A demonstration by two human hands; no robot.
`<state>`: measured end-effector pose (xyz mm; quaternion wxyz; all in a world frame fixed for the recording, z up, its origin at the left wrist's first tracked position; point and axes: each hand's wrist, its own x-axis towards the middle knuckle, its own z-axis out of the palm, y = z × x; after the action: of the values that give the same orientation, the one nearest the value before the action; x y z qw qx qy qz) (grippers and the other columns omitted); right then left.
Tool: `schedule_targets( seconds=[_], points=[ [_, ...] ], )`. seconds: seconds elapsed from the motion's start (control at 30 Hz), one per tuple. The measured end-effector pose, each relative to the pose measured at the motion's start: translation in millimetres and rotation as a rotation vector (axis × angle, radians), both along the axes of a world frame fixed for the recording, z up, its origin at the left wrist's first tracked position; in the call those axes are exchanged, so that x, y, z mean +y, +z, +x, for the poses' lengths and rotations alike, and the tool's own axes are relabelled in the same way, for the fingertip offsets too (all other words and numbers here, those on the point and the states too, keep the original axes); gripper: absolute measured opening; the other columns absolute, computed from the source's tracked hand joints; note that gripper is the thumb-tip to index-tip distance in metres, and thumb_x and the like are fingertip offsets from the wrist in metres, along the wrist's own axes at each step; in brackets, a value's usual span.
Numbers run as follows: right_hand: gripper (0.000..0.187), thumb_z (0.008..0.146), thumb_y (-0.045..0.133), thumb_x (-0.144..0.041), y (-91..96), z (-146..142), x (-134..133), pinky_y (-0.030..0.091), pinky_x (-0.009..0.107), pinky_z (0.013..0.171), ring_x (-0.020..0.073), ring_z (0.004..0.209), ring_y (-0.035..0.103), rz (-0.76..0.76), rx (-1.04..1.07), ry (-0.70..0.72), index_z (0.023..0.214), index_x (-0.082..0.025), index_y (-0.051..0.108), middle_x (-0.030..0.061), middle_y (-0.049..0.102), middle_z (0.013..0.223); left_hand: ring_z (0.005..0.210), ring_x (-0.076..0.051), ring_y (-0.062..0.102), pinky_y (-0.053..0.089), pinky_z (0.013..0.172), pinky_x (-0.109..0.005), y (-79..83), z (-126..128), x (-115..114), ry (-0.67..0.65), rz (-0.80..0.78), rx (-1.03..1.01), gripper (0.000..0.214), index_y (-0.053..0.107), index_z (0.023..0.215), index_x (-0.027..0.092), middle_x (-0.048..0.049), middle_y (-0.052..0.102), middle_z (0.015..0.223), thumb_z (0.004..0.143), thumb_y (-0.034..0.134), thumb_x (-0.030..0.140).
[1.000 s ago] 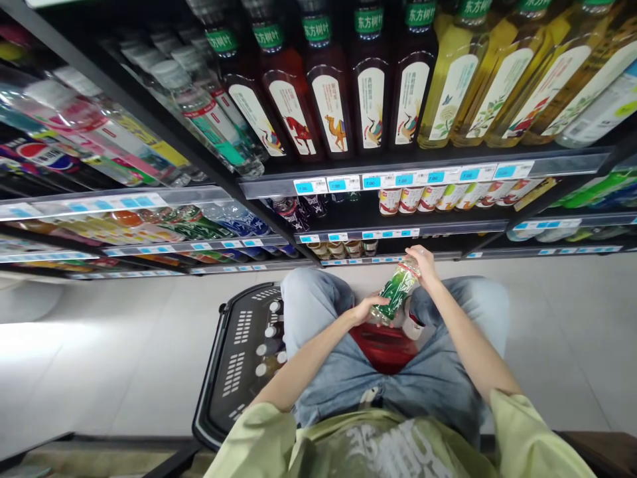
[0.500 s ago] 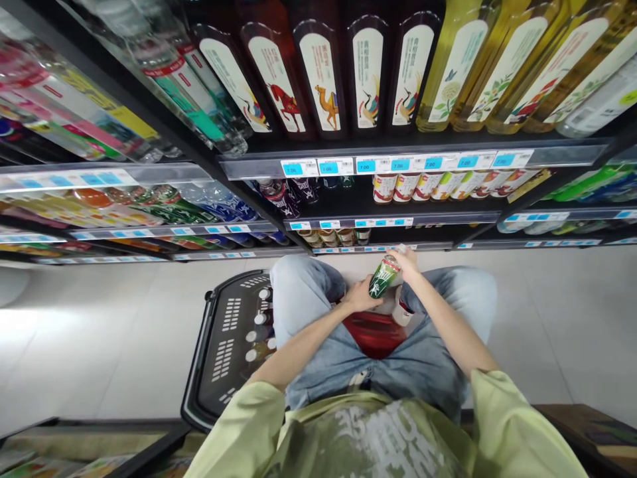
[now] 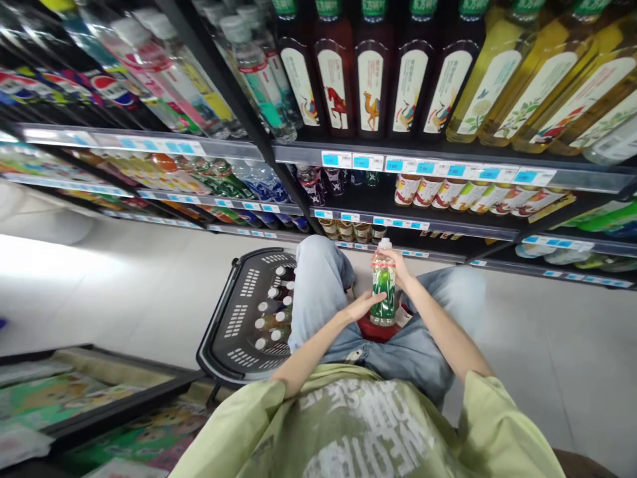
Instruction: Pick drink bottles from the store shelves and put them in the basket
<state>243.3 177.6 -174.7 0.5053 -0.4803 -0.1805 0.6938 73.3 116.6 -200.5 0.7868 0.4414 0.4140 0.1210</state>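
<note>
A clear drink bottle [image 3: 383, 292] with a green label and a white cap stands nearly upright between my knees, held in both hands. My right hand [image 3: 399, 267] is closed round its upper part from the right, just below the cap. On the lower left side of the label, my left hand [image 3: 365, 305] grips the bottle, a finger lying across its front. Part of the left fingers is hidden behind the bottle. Left of my leg, a black shopping basket [image 3: 243, 312] contains several white-capped bottles [image 3: 269, 324].
Ahead are shelves [image 3: 448, 156] with price tags, bearing dark and yellow tea bottles [image 3: 371, 86] and red-and-white labelled containers [image 3: 432, 192]. A red surface [image 3: 375, 330] shows between my legs. Behind the basket at lower left is a low display rack [image 3: 124, 411] of colourful packages.
The bottle has gone from tilted to nearly upright and come slightly closer to me. My left hand has shifted lower on it. The view has turned, showing more of the basket.
</note>
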Motion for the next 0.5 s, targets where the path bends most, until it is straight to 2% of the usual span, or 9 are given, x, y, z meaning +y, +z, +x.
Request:
schedule_targets(
  seconds=[0.07, 0.13, 0.23, 0.37, 0.43, 0.5],
  points=[
    [0.039, 0.059, 0.09, -0.048, 5.1, -10, -13, 0.059, 0.032, 0.054, 0.0251, 0.065, 0.074, 0.025, 0.016, 0.093, 0.079, -0.021, 0.072, 0.0056, 0.078, 0.075, 0.117, -0.031, 0.073, 0.055, 0.107, -0.044, 5.0, -8, -21, 0.031, 0.161, 0.077, 0.064, 0.071, 0.119, 0.013, -0.0139, 0.079, 0.121, 0.084, 0.076, 0.066],
    [0.041, 0.058, 0.091, -0.048, 10.5, -16, -26, 0.061, 0.035, 0.058, 0.0245, 0.063, 0.073, 0.071, 0.03, 0.198, 0.082, -0.021, 0.074, 0.0042, 0.076, 0.074, 0.119, -0.031, 0.072, 0.055, 0.109, -0.043, 9.6, -12, -42, 0.118, 0.298, 0.118, 0.068, 0.067, 0.131, 0.013, -0.0129, 0.077, 0.128, 0.084, 0.079, 0.061],
    [0.043, 0.059, 0.093, -0.051, 20.0, -21, -41, 0.062, 0.039, 0.066, 0.0262, 0.068, 0.073, 0.158, 0.013, 0.336, 0.087, -0.023, 0.076, 0.0049, 0.076, 0.078, 0.115, -0.028, 0.073, 0.057, 0.105, -0.041, 17.4, -14, -64, 0.286, 0.382, 0.087, 0.082, 0.056, 0.146, 0.014, -0.0121, 0.076, 0.129, 0.081, 0.085, 0.053],
    [0.035, 0.072, 0.09, -0.054, 39.5, -30, -63, 0.062, 0.043, 0.081, 0.0294, 0.086, 0.073, 0.36, -0.231, 0.491, 0.091, -0.026, 0.08, 0.0075, 0.077, 0.092, 0.118, -0.027, 0.071, 0.058, 0.106, -0.04, 39.2, -17, -73, 0.447, 0.445, 0.118, 0.087, 0.055, 0.147, 0.017, -0.0096, 0.075, 0.131, 0.073, 0.091, 0.046],
    [0.035, 0.072, 0.092, -0.053, 50.6, -35, -75, 0.061, 0.048, 0.093, 0.034, 0.101, 0.072, 0.462, -0.373, 0.516, 0.096, -0.03, 0.081, 0.0089, 0.077, 0.104, 0.115, -0.028, 0.071, 0.058, 0.105, -0.04, 55.9, -24, -74, 0.498, 0.481, 0.159, 0.086, 0.058, 0.143, 0.018, -0.008, 0.075, 0.127, 0.067, 0.092, 0.039],
    [0.045, 0.069, 0.096, -0.053, 58.6, -37, -87, 0.059, 0.053, 0.103, 0.0388, 0.12, 0.067, 0.472, -0.41, 0.524, 0.107, -0.034, 0.081, 0.0105, 0.075, 0.12, 0.113, -0.029, 0.071, 0.058, 0.104, -0.04, 74.0, -34, -74, 0.542, 0.49, 0.181, 0.084, 0.06, 0.138, 0.017, -0.0084, 0.075, 0.124, 0.062, 0.093, 0.033]
  ],
)
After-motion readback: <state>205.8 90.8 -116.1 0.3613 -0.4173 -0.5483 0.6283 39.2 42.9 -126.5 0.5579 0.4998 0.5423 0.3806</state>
